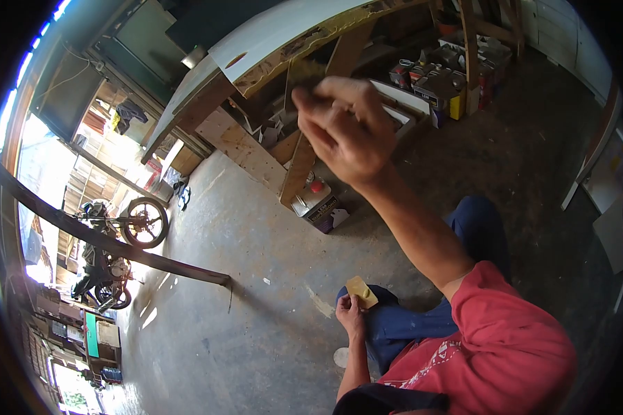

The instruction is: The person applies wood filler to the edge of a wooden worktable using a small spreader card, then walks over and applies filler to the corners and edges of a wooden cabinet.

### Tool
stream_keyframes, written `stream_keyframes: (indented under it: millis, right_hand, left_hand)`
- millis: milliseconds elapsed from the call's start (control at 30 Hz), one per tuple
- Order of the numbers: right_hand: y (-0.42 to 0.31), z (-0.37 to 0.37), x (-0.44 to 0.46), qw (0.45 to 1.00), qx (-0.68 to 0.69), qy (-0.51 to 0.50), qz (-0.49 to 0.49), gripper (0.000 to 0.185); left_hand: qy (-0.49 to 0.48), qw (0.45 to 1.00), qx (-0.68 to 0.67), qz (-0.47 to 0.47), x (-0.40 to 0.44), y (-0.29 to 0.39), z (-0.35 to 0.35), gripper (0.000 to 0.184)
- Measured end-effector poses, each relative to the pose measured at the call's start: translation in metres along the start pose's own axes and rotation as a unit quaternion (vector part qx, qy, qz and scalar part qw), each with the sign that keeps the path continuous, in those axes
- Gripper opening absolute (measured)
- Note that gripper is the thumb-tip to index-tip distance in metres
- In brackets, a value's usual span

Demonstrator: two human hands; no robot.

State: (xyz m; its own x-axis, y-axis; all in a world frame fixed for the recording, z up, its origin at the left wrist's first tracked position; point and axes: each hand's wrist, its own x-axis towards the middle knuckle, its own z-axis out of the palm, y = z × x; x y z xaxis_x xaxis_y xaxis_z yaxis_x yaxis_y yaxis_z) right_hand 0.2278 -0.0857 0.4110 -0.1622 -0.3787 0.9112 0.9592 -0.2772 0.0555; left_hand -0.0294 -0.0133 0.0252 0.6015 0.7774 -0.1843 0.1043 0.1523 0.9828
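Board (277, 33) yellow-smeared; right hand (351, 129) curled together; left hand (351, 315) clamped on yellow card (363, 290); tin (320, 209) marked "LEM".

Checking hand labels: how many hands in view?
2: the right hand, raised by the worktop edge; the left hand, lower down, holding a yellowish piece. No others visible.

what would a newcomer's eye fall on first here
Probably the raised right hand, big in the middle of the view, in front of the yellow-smeared edge of a white board. Next, the red shirt at lower right and, left of it, the left hand pinching a small yellow sheet. Then the motorcycle at far left, partly behind a dark pole.
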Motion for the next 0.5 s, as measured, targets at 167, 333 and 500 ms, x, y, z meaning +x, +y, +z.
stream_keyframes:
  millis: [167, 333, 500]
  right_hand:
    - [-0.004, -0.015, 0.006, 0.998, 0.017, 0.01, 0.054, 0.021]
    - [0.007, -0.013, 0.019, 0.999, -0.004, 0.014, 0.041, 0.021]
    - [-0.006, -0.008, 0.004, 0.999, 0.033, -0.014, 0.028, 0.017]
  left_hand:
    - [-0.001, 1.0, 0.0, 0.0, 0.003, -0.005, 0.0, 0.015]
    - [-0.008, 1.0, 0.01, -0.001, 0.002, -0.002, 0.0, 0.015]
    - [-0.006, 1.0, 0.021, 0.001, 0.0, 0.005, 0.002, 0.015]
